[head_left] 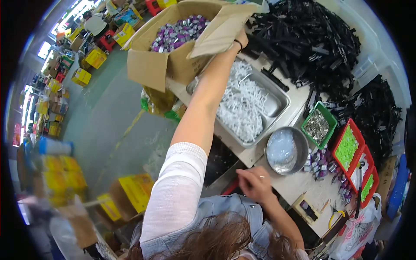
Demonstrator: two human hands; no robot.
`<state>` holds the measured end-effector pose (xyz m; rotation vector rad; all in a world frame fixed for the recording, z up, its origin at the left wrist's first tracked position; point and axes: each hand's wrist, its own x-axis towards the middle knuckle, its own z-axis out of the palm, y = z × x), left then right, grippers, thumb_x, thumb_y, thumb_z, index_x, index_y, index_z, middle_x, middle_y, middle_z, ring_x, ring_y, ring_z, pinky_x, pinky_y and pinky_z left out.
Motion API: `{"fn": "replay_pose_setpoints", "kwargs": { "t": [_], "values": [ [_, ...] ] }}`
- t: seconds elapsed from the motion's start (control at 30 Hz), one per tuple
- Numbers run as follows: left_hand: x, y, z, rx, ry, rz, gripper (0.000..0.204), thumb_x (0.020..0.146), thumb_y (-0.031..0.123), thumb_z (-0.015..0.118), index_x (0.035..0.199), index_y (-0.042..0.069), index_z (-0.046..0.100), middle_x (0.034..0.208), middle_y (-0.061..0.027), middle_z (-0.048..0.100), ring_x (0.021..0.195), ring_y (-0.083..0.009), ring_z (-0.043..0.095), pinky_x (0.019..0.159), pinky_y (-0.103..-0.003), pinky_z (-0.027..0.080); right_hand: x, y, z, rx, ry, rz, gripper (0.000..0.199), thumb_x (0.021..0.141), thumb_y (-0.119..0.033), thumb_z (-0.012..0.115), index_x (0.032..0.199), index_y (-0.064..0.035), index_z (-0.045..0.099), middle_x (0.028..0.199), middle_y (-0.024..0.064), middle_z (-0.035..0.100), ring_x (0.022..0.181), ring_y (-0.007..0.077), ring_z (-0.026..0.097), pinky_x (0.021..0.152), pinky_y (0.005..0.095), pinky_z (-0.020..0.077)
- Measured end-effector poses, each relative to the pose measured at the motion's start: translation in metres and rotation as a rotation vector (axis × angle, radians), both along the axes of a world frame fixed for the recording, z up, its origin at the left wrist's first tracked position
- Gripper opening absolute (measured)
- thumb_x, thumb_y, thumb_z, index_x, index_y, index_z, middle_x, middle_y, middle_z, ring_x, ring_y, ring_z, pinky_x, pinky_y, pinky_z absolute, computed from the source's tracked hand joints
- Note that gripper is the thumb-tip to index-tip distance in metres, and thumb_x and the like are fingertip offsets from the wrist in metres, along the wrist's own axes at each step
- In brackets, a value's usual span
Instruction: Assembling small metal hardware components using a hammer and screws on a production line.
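My left arm stretches forward over a metal tray [273, 106] of small white plastic pieces [245, 110]. My left hand [242, 40], a dark band at its wrist, is at the flap [223, 30] of a cardboard box [147, 67]; the flap hides its fingers. Purple and silver metal parts [177, 34] lie in the box. Close to my body, at the table's front edge, my right hand [255, 183] has its fingers curled in and wears a ring. Anything in it is too small to make out. Just beyond it stands a round metal bowl [302, 149] with a cloudy, pale blue substance [281, 147].
Black plastic strips [307, 39] are heaped at the far right. A green basket [330, 116] holds metal pieces; red trays [339, 152] hold green and white parts. Loose purple-silver parts [320, 167], yellow-handled pliers [336, 215] and a plastic bag [359, 229] are on the right.
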<state>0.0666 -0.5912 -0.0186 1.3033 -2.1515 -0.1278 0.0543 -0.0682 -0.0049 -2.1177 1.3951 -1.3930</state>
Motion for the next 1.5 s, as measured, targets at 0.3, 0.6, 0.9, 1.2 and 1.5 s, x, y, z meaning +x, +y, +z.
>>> {"fn": "replay_pose_setpoints", "kwargs": {
  "t": [0.3,0.6,0.9,1.2,1.5],
  "values": [
    [-0.064,-0.141,-0.058,0.209,0.203,-0.010,0.062,0.099,0.047,0.020,0.139,0.005,0.042,0.140,-0.0273,0.042,0.131,-0.0407,0.039,0.111,-0.045,0.028,-0.005,-0.041,-0.034,0.141,0.107,0.157,0.024,0.062,-0.006,0.073,0.084,-0.0083,0.064,0.078,0.0084,0.058,0.075,0.0270,0.056,0.066,0.0366,0.0448],
    [-0.051,-0.193,-0.074,0.425,-0.366,-0.055,0.055,0.097,0.036,0.020,0.140,0.008,0.041,0.143,-0.0214,0.041,0.134,-0.0396,0.037,0.113,-0.044,0.026,-0.005,-0.053,-0.038,0.166,-0.012,0.199,0.022,0.063,-0.006,0.073,0.084,-0.0080,0.064,0.078,0.0086,0.059,0.076,0.0272,0.057,0.068,0.0366,0.0462],
    [-0.006,-0.059,0.006,0.442,-0.350,-0.160,0.053,0.096,0.029,0.026,0.121,-0.007,0.056,0.125,-0.0296,0.054,0.120,-0.0450,0.048,0.104,-0.047,0.036,0.007,-0.035,-0.035,0.169,-0.131,0.319,0.020,0.064,-0.006,0.071,0.081,-0.0063,0.061,0.077,0.0103,0.058,0.076,0.0291,0.057,0.068,0.0383,0.0464],
    [-0.083,0.084,0.022,0.503,0.097,-0.182,0.049,0.088,0.038,0.050,0.108,-0.005,0.064,0.115,-0.0299,0.060,0.110,-0.0433,0.056,0.093,-0.045,0.045,-0.004,-0.034,-0.019,0.156,-0.052,0.118,0.011,0.069,-0.004,0.069,0.075,-0.0034,0.060,0.074,0.0120,0.058,0.076,0.0316,0.057,0.069,0.0398,0.0483],
    [-0.079,0.148,0.078,0.013,-0.501,-0.663,0.026,0.085,0.032,0.054,0.094,0.015,0.073,0.096,-0.0144,0.070,0.091,-0.0343,0.066,0.083,-0.044,0.052,-0.001,-0.032,-0.024,0.131,-0.072,0.119,0.009,0.069,-0.005,0.068,0.073,-0.0035,0.061,0.073,0.0111,0.059,0.074,0.0305,0.058,0.067,0.0397,0.0482]
  ]
}}
